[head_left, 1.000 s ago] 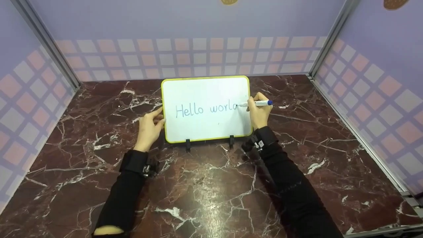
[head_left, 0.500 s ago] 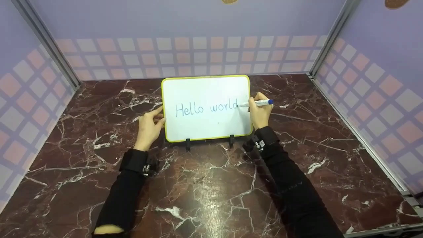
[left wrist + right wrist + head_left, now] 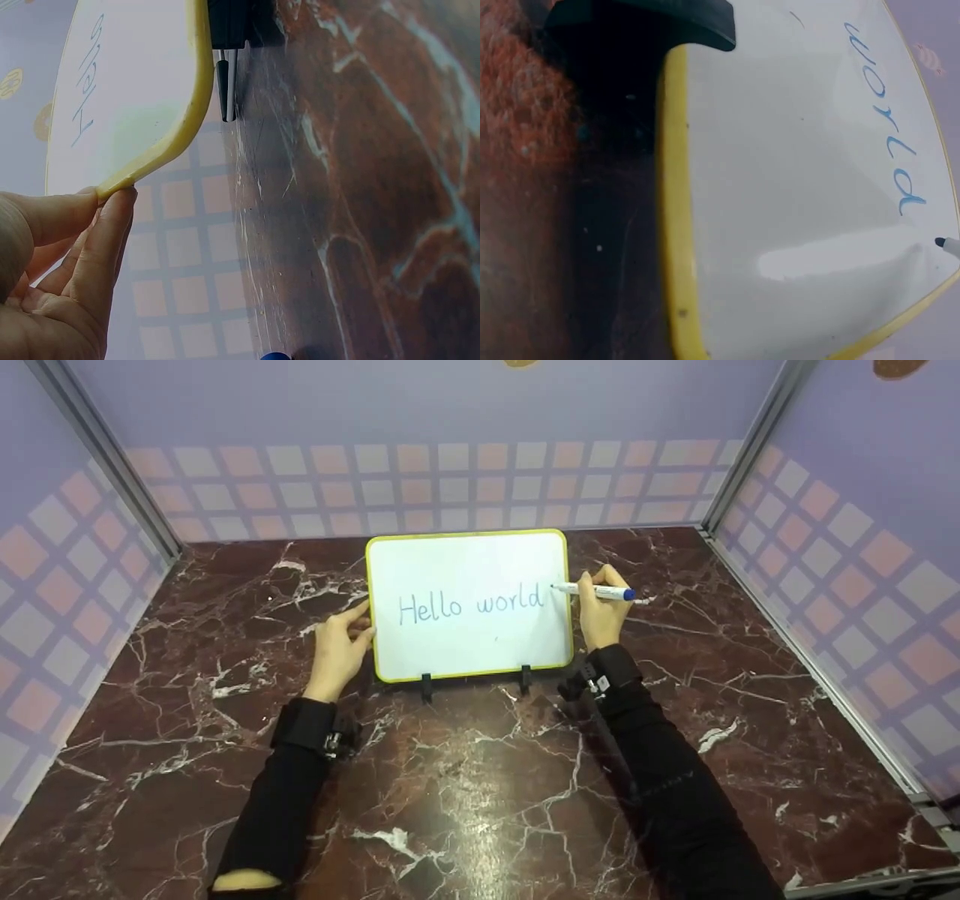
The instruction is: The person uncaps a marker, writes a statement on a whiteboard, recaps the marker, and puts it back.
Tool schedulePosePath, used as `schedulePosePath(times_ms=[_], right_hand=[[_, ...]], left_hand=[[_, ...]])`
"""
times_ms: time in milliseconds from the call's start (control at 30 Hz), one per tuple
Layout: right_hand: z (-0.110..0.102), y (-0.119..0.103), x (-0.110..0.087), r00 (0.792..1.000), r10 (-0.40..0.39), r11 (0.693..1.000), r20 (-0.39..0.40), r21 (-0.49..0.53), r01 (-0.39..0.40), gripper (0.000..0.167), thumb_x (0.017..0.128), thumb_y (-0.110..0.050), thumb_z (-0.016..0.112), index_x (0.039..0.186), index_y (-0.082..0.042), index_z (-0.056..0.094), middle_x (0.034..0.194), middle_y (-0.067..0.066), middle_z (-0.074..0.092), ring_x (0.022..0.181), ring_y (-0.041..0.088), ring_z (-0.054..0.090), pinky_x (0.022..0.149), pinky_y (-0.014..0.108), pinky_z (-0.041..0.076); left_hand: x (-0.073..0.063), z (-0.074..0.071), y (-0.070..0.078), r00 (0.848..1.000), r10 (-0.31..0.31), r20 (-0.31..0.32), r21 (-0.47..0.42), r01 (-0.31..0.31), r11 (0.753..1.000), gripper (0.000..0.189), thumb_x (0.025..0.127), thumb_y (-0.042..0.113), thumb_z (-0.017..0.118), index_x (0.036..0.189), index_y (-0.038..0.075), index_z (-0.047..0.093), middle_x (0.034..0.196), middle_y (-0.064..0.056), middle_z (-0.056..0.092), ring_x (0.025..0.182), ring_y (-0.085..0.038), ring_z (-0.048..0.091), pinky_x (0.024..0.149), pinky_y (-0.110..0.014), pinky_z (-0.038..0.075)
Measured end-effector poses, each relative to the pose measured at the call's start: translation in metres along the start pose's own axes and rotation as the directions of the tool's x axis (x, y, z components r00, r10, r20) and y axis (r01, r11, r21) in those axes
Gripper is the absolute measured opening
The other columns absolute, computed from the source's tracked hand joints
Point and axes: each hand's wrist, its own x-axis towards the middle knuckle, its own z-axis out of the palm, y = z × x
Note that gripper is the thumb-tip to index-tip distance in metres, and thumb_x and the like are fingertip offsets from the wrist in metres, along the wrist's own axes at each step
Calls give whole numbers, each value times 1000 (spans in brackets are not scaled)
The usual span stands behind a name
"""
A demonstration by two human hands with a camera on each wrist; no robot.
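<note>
A whiteboard with a yellow frame leans on a stand with black feet. "Hello world" is written across it in blue. My left hand pinches the board's left edge between thumb and fingers, seen close up in the left wrist view, where the thumb lies on the edge. On the other side, my right hand holds a white marker with a blue end. Its dark tip is just right of the "d"; whether it touches the board I cannot tell.
The board stands on a dark red marbled table. Purple walls with a pink and white check close off the back and both sides. A small blue round thing shows at the bottom of the left wrist view.
The stem of the "d" has been drawn, so the word reads "world". My right hand has then moved right and slightly up with the marker. The left hand and the board stay still.
</note>
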Motion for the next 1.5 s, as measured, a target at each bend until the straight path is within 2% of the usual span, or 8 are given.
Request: schedulePosePath(times_ms=[133, 333, 600, 1000, 1233, 1333, 1400, 1500], right_hand=[[-1, 0, 2, 1000, -4, 1000, 0, -19, 4, 32, 89, 11, 56, 63, 4, 40, 56, -5, 41, 48, 0, 38, 48, 14, 30], [-2, 0, 5, 1000, 3, 999, 10, -44, -2, 34, 89, 11, 56, 62, 0, 39, 56, -4, 42, 48, 0, 38, 47, 14, 30], [-5, 0, 3, 999, -17, 995, 32, -97, 21, 35, 86, 13, 53, 58, 2, 34, 48, -10, 37, 43, 0, 31, 45, 15, 21], [-10, -2, -1, 1000, -9, 997, 17, -75, 10, 36, 83, 14, 50, 57, -3, 33, 50, -9, 33, 45, 0, 27, 46, 15, 19], [-10, 6, -1, 1000, -6, 997, 8, -72, 7, 37, 83, 16, 51, 56, -2, 33, 49, -9, 33, 44, -1, 28, 44, 15, 20], [-14, 14, 1, 1000, 19, 1000, -18, -13, -19, 39, 83, 15, 50, 55, -8, 35, 47, -9, 38, 40, 1, 36, 40, 15, 28], [-19, 16, 5, 996, 62, 996, -64, 70, -57, 41, 83, 15, 50, 54, -11, 38, 47, -7, 44, 39, 4, 42, 37, 17, 34], [-33, 14, 13, 968, 191, 952, -165, 273, -141, 41, 83, 15, 48, 54, -13, 40, 49, -3, 50, 39, 7, 46, 37, 17, 38]], left_hand=[[1, 1, 1, 1000, -2, 6, -8, 2, 1000, 47, 93, -7, 61, 139, -1, 54, 113, -29, 68, 99, -38, 71, 83, -40, 63], [2, 1, 2, 1000, -1, 16, -21, 2, 1000, 47, 93, -6, 60, 140, -1, 53, 114, -29, 68, 100, -38, 71, 84, -39, 62], [4, 1, 3, 1000, -16, 22, -14, 16, 1000, 48, 94, -6, 59, 141, 0, 52, 116, -28, 67, 103, -38, 70, 86, -38, 62], [5, 3, 3, 1000, 10, 10, -21, -10, 1000, 47, 94, -7, 59, 140, -1, 53, 113, -30, 68, 100, -39, 71, 84, -39, 62], [4, 4, 2, 1000, -11, 20, -4, 11, 1000, 48, 94, -5, 60, 141, 1, 53, 115, -28, 67, 102, -38, 70, 85, -38, 62], [3, 2, 0, 1000, -15, 18, -1, 15, 1000, 48, 94, -6, 60, 141, 1, 53, 115, -28, 67, 102, -38, 70, 85, -39, 62], [3, 1, -1, 1000, -18, 20, 5, 18, 1000, 49, 94, -6, 60, 141, 2, 52, 114, -28, 68, 103, -38, 70, 85, -38, 62], [2, 0, -1, 999, -22, 23, -5, 22, 1000, 48, 94, -6, 59, 141, 0, 52, 115, -28, 67, 102, -38, 70, 85, -37, 62]])
